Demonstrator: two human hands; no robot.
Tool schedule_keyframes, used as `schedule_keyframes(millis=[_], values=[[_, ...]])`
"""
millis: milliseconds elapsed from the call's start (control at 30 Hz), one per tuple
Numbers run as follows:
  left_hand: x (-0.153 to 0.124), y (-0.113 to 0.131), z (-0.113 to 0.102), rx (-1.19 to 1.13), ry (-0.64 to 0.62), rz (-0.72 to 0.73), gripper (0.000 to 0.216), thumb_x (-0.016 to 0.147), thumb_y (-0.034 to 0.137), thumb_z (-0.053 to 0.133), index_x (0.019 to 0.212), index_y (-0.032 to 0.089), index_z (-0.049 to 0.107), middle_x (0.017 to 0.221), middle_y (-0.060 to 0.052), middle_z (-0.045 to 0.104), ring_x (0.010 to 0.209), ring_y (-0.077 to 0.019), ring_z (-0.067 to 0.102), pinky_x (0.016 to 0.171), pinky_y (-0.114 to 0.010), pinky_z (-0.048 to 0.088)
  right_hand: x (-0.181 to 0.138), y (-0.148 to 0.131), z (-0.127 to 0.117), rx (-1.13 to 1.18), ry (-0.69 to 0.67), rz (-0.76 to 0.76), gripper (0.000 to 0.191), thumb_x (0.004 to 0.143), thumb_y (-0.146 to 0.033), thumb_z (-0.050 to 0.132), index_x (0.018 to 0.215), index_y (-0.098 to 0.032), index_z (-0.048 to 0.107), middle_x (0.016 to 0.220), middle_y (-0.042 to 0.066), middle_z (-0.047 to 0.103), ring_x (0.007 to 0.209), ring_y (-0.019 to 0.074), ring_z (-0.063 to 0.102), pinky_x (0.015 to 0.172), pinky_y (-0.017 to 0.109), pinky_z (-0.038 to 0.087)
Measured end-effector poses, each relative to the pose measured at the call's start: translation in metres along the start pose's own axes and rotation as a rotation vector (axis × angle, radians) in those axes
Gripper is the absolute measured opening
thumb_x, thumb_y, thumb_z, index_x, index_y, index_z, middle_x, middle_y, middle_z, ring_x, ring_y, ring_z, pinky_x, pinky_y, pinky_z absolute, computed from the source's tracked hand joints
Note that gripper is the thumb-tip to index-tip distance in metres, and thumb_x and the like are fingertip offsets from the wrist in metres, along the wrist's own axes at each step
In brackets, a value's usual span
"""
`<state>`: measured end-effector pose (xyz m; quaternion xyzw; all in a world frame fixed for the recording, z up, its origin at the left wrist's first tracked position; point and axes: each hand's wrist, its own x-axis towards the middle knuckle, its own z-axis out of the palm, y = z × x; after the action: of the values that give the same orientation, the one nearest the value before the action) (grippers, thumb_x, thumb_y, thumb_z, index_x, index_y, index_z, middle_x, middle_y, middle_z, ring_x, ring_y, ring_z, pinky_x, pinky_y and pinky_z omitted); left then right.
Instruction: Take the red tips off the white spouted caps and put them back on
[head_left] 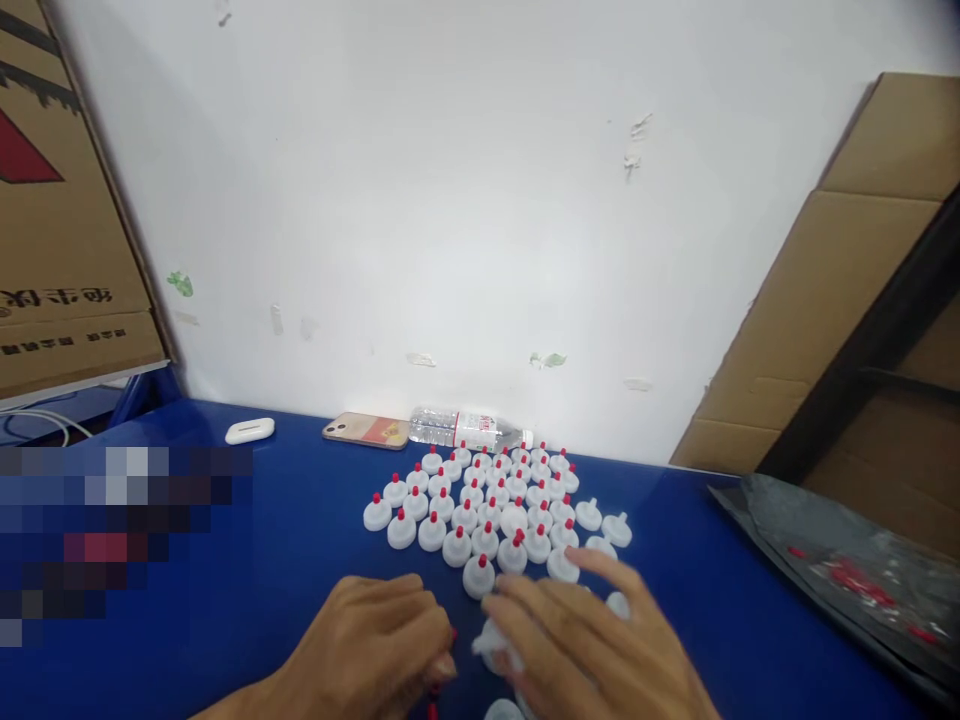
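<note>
Several white bottle caps with red tips stand in rows on the blue table. My left hand rests curled at the near edge of the rows, with something small and red at its fingertips. My right hand lies beside it, fingers bent over a white cap; a few white caps without red tips sit just beyond its fingers.
A water bottle, a phone and a white earbud case lie along the wall. A dark plastic bag with small red pieces lies at right. Cardboard boxes stand at left and right.
</note>
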<state>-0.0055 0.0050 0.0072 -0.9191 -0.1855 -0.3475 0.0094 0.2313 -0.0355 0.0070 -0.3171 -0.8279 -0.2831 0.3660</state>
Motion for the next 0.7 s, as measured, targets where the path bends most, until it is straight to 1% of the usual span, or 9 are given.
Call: schedule_keyframes(millis=[33, 67, 133, 233, 333, 433, 500, 600, 700], values=[[0.0, -0.005, -0.002, -0.03, 0.023, -0.049, 0.039, 0.107, 0.022, 0.021, 0.081, 0.022, 0.05, 0.066, 0.0, 0.057, 0.059, -0.0149, 0.055, 0.061, -0.027, 0.047, -0.002, 0.01, -0.003, -0.014, -0.024, 0.003, 0.019, 0.098, -0.019, 0.058, 0.113, -0.019, 0.069, 0.106, 0.001, 0.078, 0.093, 0.0112, 0.073, 0.113, 0.031, 0.034], [0.0, -0.011, -0.003, -0.052, 0.048, -0.082, 0.038, 0.106, 0.019, 0.022, 0.078, 0.022, 0.047, 0.064, 0.002, 0.054, 0.057, -0.0139, 0.052, 0.06, -0.027, 0.044, -0.006, 0.021, -0.005, -0.036, -0.031, 0.062, 0.023, 0.097, -0.016, 0.056, 0.118, -0.019, 0.066, 0.11, 0.002, 0.077, 0.095, 0.0132, 0.072, 0.11, 0.035, 0.037], [0.001, -0.023, -0.004, -0.045, -0.005, -0.126, 0.034, 0.104, 0.016, 0.027, 0.076, 0.022, 0.045, 0.065, 0.002, 0.052, 0.058, -0.0134, 0.049, 0.06, -0.027, 0.039, -0.015, 0.048, -0.008, -0.104, -0.088, 0.223, 0.028, 0.098, -0.018, 0.055, 0.126, -0.021, 0.06, 0.117, 0.005, 0.074, 0.099, 0.0171, 0.071, 0.106, 0.041, 0.039], [0.003, -0.035, 0.0, -0.008, -0.166, -0.224, 0.03, 0.102, 0.018, 0.034, 0.074, 0.021, 0.043, 0.068, 0.001, 0.053, 0.062, -0.0152, 0.048, 0.058, -0.028, 0.035, -0.033, 0.085, -0.007, -0.168, -0.157, 0.432, 0.02, 0.1, -0.03, 0.053, 0.116, -0.022, 0.06, 0.113, 0.005, 0.074, 0.1, 0.0222, 0.07, 0.103, 0.046, 0.04], [0.005, -0.037, 0.003, 0.022, -0.333, -0.328, 0.024, 0.099, 0.021, 0.038, 0.077, 0.021, 0.047, 0.075, -0.001, 0.057, 0.072, -0.0181, 0.052, 0.061, -0.029, 0.035, -0.049, 0.111, -0.004, -0.165, -0.23, 0.595, 0.019, 0.099, -0.039, 0.05, 0.104, -0.024, 0.061, 0.108, 0.004, 0.073, 0.098, 0.0248, 0.068, 0.098, 0.046, 0.043], [0.006, -0.034, 0.004, 0.004, -0.485, -0.357, 0.02, 0.097, 0.022, 0.041, 0.08, 0.021, 0.05, 0.083, -0.002, 0.06, 0.081, -0.02, 0.055, 0.066, -0.031, 0.036, -0.06, 0.127, -0.003, -0.15, -0.235, 0.66, 0.023, 0.097, -0.042, 0.051, 0.096, -0.024, 0.065, 0.108, 0.006, 0.071, 0.096, 0.0255, 0.067, 0.086, 0.04, 0.048], [0.004, -0.034, 0.004, -0.012, -0.554, -0.364, 0.02, 0.098, 0.023, 0.041, 0.081, 0.021, 0.051, 0.086, -0.003, 0.061, 0.084, -0.0209, 0.056, 0.068, -0.032, 0.036, -0.066, 0.135, -0.002, -0.153, -0.247, 0.701, 0.026, 0.097, -0.044, 0.05, 0.095, -0.024, 0.067, 0.104, 0.006, 0.07, 0.087, 0.0238, 0.067, 0.078, 0.038, 0.049], [0.002, -0.036, 0.007, -0.016, -0.604, -0.358, 0.02, 0.099, 0.024, 0.04, 0.083, 0.022, 0.052, 0.088, -0.002, 0.061, 0.087, -0.0223, 0.056, 0.07, -0.033, 0.036, -0.075, 0.143, -0.001, -0.126, -0.302, 0.792, 0.03, 0.097, -0.047, 0.049, 0.097, -0.025, 0.069, 0.099, 0.006, 0.069, 0.073, 0.0214, 0.065, 0.071, 0.036, 0.049], [0.0, -0.038, 0.01, -0.019, -0.618, -0.354, 0.02, 0.099, 0.024, 0.039, 0.085, 0.022, 0.053, 0.088, -0.002, 0.061, 0.088, -0.0226, 0.056, 0.071, -0.034, 0.036, -0.082, 0.148, 0.001, -0.04, -0.365, 0.864, 0.029, 0.096, -0.047, 0.05, 0.098, -0.025, 0.07, 0.1, 0.005, 0.071, 0.075, 0.0222, 0.067, 0.07, 0.036, 0.051]])
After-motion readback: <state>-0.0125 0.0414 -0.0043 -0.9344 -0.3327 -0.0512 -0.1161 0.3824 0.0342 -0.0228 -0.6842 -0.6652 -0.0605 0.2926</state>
